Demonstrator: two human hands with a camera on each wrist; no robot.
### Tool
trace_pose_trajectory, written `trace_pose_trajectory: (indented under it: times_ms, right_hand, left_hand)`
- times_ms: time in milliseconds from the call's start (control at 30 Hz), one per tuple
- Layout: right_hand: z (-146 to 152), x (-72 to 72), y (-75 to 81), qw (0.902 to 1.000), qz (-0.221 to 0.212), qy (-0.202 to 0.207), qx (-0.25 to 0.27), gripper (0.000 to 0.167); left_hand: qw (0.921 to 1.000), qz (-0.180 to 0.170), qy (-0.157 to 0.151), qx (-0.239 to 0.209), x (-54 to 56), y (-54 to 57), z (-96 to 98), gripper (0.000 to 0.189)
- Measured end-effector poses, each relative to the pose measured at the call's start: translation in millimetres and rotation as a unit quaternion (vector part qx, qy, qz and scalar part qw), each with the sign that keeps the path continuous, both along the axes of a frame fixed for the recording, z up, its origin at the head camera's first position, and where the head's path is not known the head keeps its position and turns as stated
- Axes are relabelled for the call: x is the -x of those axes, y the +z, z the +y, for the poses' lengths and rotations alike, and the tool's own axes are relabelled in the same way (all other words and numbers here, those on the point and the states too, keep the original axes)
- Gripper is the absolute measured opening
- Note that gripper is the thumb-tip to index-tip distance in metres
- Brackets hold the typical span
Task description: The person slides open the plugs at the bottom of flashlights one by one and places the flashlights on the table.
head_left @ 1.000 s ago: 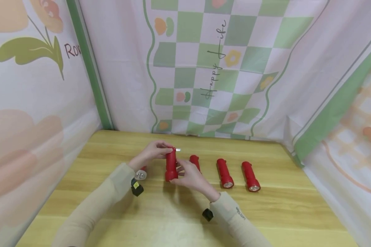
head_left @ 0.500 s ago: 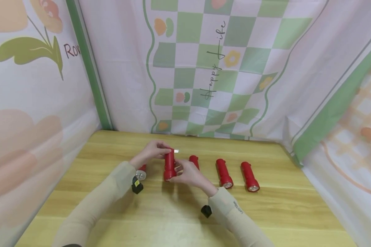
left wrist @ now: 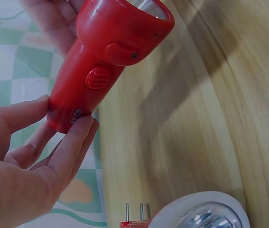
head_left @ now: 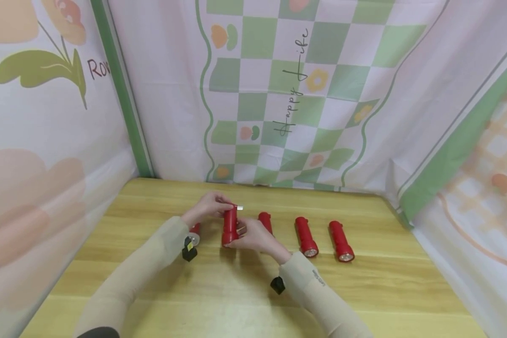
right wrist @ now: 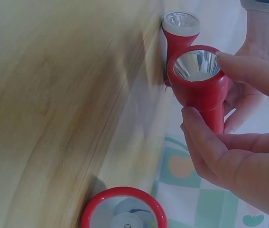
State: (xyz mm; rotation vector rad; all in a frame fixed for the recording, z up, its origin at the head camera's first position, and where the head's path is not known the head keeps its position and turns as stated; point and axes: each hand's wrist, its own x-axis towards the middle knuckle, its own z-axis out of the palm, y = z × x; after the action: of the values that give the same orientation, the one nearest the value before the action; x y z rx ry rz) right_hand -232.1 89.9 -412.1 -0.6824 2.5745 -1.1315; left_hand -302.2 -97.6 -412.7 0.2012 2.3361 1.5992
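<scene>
Between both hands, a red flashlight (head_left: 230,224) is held over the table with its lamp end toward me. My left hand (head_left: 210,205) pinches the narrow tail end between thumb and fingers. A small silvery piece (head_left: 240,208) sticks out sideways there. Around the lamp end, my right hand (head_left: 257,235) grips with thumb at the rim and fingers underneath. In the left wrist view the ribbed switch (left wrist: 98,78) shows on the barrel. The bare reflector (right wrist: 198,65) faces up in the right wrist view. Beside my left wrist lies a white-rimmed red flashlight (head_left: 194,234), partly hidden, with metal prongs (left wrist: 141,211) showing.
A red flashlight (head_left: 265,220) lies half hidden behind my right hand. Farther right are two more, a red flashlight (head_left: 306,237) and the outermost flashlight (head_left: 341,241), on the wooden table (head_left: 236,300). A patterned curtain (head_left: 173,117) hangs along the table's back edge.
Both hands and the held flashlight have drifted slightly left. The grip looks the same, and the other flashlights have stayed put.
</scene>
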Motion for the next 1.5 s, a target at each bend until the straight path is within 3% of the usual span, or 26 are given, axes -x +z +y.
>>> trace_pose_trajectory:
  times_ms: [333,700,1500]
  right_hand:
    - [-2.3,5.5,-5.4,0.9997,-0.011,-0.004,-0.020,0.053]
    - [-3.5,10.9,-11.8,0.9996,-0.011,-0.003,-0.026,0.045]
    - [-5.9,13.1,-14.9,0.9985,-0.043,-0.015,-0.030,0.051]
  left_hand:
    - [0.9998,0.006,-0.015,0.009,5.3,-8.6,0.4,0.027]
    - [0.9999,0.010,0.003,0.013,4.7,-15.8,3.9,0.021]
    - [0.9999,-0.001,0.015,0.002,4.4,-21.5,6.8,0.022]
